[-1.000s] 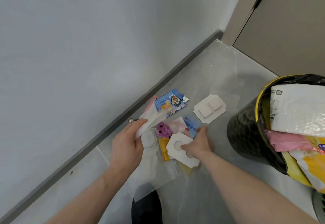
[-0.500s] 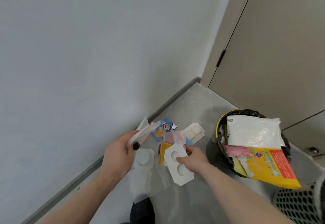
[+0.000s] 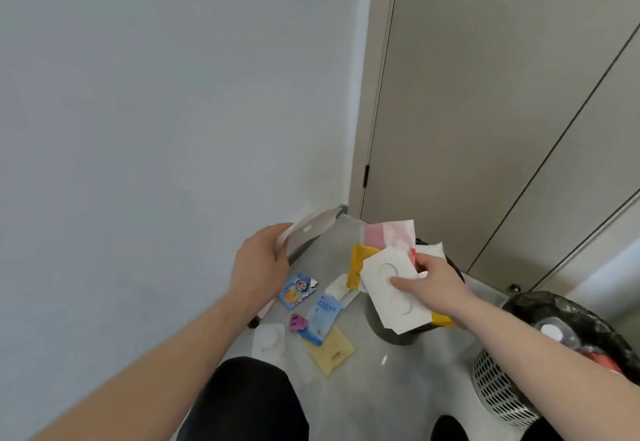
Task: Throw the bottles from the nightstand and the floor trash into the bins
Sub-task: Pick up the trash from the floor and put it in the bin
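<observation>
My right hand (image 3: 431, 283) grips a white card insert (image 3: 391, 290) together with pink and yellow wrappers (image 3: 388, 234), held in front of the dark bin (image 3: 398, 331), which they mostly hide. My left hand (image 3: 261, 267) holds a white wrapper (image 3: 308, 229) lifted near the wall. On the floor below lie a blue cartoon packet (image 3: 297, 291), a light blue packet (image 3: 321, 316), a purple wrapper (image 3: 297, 322), a pale yellow packet (image 3: 331, 348) and a clear plastic lid piece (image 3: 268, 338).
A metal mesh bin (image 3: 498, 392) with a black liner stands at the right, with a bottle cap (image 3: 550, 331) showing inside. A grey wall is at the left, beige doors (image 3: 485, 111) behind. My dark knees (image 3: 249, 402) are at the bottom.
Both hands have risen from the floor with their trash. The right hand has carried the white card and wrappers up over the dark bin. The view has tilted up and pulled back.
</observation>
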Action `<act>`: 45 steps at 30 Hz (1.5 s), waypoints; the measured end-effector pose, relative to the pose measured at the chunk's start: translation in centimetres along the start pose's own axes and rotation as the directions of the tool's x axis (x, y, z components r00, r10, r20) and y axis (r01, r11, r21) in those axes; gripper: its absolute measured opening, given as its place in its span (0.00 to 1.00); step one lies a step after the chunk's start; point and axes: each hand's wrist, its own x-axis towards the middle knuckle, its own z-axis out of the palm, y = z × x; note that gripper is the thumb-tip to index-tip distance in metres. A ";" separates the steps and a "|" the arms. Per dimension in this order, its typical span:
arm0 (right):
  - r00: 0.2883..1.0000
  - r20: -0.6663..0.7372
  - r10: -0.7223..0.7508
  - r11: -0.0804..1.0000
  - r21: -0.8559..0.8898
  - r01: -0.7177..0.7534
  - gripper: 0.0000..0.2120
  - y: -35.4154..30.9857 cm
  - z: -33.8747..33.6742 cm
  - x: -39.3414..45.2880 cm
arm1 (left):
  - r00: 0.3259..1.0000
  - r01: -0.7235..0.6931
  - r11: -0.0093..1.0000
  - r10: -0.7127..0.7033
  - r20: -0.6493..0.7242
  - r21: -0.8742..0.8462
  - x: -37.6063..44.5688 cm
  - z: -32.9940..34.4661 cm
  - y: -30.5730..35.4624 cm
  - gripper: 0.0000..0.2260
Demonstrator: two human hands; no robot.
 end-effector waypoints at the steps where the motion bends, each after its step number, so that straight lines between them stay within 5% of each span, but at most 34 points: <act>1: 1.000 -0.029 0.000 1.000 0.026 0.001 0.11 0.5 -1.3 -0.8 | 1.000 -0.005 1.000 0.005 0.007 -0.011 -0.2 0.1 1.2 0.15; 10: 0.948 -0.264 0.180 0.867 0.497 -0.026 0.14 5.6 -6.1 -2.2 | 0.990 0.120 0.988 -0.111 0.092 -0.101 -1.3 4.9 6.8 0.12; 20: 0.891 -0.270 0.365 0.775 0.619 -0.130 0.14 9.7 -7.5 4.9 | 0.952 0.269 0.960 -0.254 0.169 -0.072 1.4 9.9 7.1 0.08; 27: 0.871 -0.080 0.485 0.802 0.438 -0.406 0.17 13.1 -4.5 9.4 | 0.964 0.193 0.981 -0.188 0.189 -0.010 1.9 13.4 7.2 0.13; 31: 0.859 0.019 0.512 0.806 0.336 -0.487 0.44 14.5 -4.8 9.1 | 0.970 0.091 0.995 -0.095 0.224 0.027 2.4 15.6 7.1 0.15; 36: 0.890 -0.047 0.454 0.879 0.186 -0.439 0.31 15.6 -6.6 7.4 | 0.965 -0.087 0.994 0.067 0.255 0.068 3.3 19.9 8.0 0.20; 40: 0.896 -0.023 0.444 0.889 0.141 -0.436 0.31 16.7 -8.1 6.0 | 0.868 -0.271 0.953 0.183 0.461 0.134 3.0 24.5 8.4 0.26; 45: 0.893 0.008 0.450 0.886 0.123 -0.448 0.30 17.6 -9.2 4.9 | 0.591 -0.430 0.819 -0.064 0.804 0.381 0.9 29.0 6.4 0.29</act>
